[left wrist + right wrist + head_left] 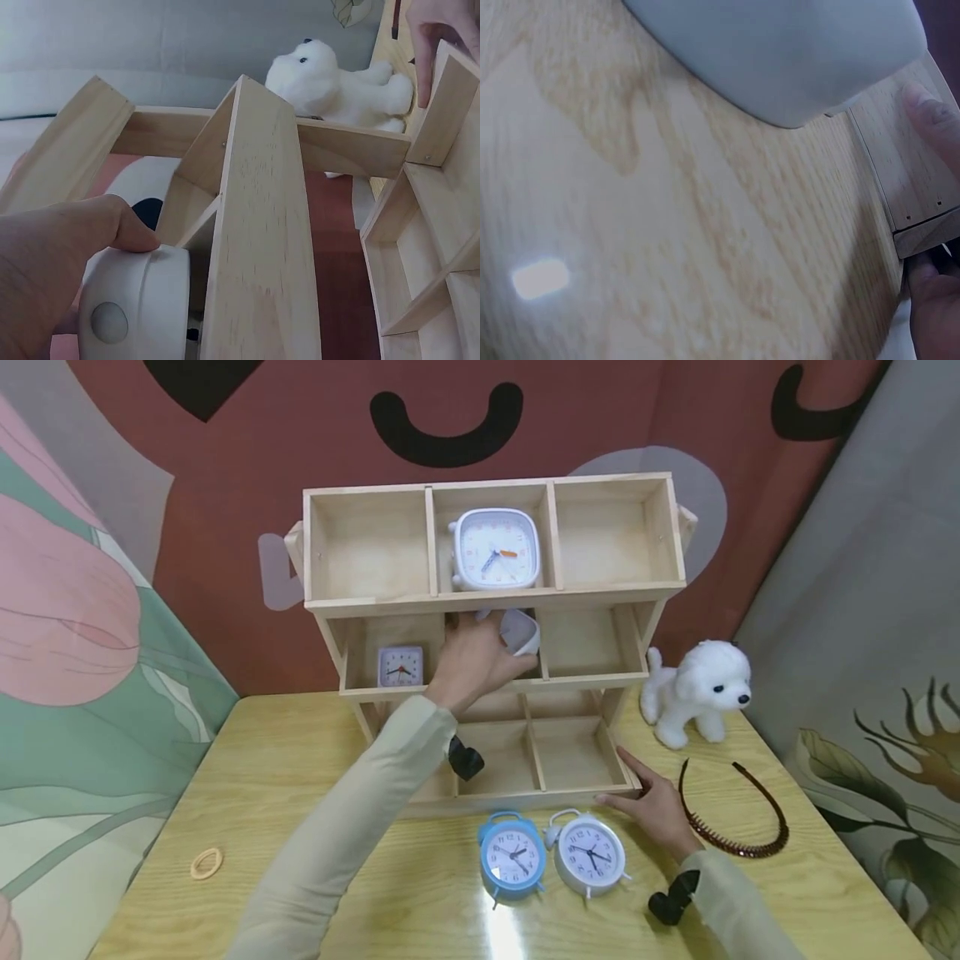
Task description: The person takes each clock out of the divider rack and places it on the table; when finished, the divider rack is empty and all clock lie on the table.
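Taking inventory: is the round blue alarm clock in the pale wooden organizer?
Out: the clock rests on the yellowish wooden table, in front of the organizer.

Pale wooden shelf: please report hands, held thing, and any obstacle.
Left hand holds rounded white object at middle tier. Right hand touches lower front corner of shelf. Possible obstacles: round blue alarm clock, round white alarm clock in front.

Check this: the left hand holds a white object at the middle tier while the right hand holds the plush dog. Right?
No: the head view shows the right hand gripping the bottom tier, not the plush dog. The left hand does hold a white object at the middle tier.
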Tool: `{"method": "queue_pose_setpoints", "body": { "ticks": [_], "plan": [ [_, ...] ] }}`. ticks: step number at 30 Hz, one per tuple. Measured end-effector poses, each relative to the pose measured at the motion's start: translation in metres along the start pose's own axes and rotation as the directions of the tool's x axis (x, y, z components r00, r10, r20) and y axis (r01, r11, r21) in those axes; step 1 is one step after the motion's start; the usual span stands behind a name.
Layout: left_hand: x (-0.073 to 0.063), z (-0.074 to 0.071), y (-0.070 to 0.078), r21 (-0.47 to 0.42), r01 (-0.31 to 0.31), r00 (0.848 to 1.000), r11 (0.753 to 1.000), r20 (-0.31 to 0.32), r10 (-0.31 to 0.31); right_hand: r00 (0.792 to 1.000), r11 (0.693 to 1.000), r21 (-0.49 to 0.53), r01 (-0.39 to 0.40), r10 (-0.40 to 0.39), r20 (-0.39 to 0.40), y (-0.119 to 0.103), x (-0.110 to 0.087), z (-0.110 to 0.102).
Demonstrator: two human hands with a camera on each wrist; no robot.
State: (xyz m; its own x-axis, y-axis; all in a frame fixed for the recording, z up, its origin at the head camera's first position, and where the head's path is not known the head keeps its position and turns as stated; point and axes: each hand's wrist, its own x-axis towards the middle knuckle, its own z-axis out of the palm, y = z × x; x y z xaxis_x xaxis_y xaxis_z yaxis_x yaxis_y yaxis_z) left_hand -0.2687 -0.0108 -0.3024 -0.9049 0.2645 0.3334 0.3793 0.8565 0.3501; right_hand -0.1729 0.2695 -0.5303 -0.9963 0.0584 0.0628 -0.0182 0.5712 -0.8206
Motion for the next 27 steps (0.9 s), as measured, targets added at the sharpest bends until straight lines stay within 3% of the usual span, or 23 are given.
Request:
{"method": "queue_pose_setpoints", "body": {
  "ticks": [10,14,19,22,27],
  "plan": [
    [-0.014,-0.007,0.000,0.030,-0.073,0.997,0.997,0.008,0.073,1.000,1.000,-0.001,0.022,-0.022,0.000,0.001,0.001,0.005],
    [-0.024,-0.010,0.003,0.053,-0.081,0.995,0.995,0.058,0.078,1.000,1.000,0.008,0.021,-0.021,0.005,0.000,0.001,0.005],
    [-0.045,-0.013,0.005,0.073,-0.115,0.988,0.991,0.109,0.106,1.000,0.999,-0.022,0.025,-0.025,0.003,0.000,0.002,0.006],
    [-0.061,-0.014,0.007,0.100,-0.189,0.977,0.977,0.119,0.177,1.000,0.999,-0.040,0.021,-0.021,0.002,0.000,0.002,0.006],
    [-0.087,-0.009,0.007,0.183,-0.332,0.941,0.925,0.127,0.312,1.000,0.998,-0.063,0.008,-0.008,-0.012,-0.001,0.000,0.002]
  ]
}}
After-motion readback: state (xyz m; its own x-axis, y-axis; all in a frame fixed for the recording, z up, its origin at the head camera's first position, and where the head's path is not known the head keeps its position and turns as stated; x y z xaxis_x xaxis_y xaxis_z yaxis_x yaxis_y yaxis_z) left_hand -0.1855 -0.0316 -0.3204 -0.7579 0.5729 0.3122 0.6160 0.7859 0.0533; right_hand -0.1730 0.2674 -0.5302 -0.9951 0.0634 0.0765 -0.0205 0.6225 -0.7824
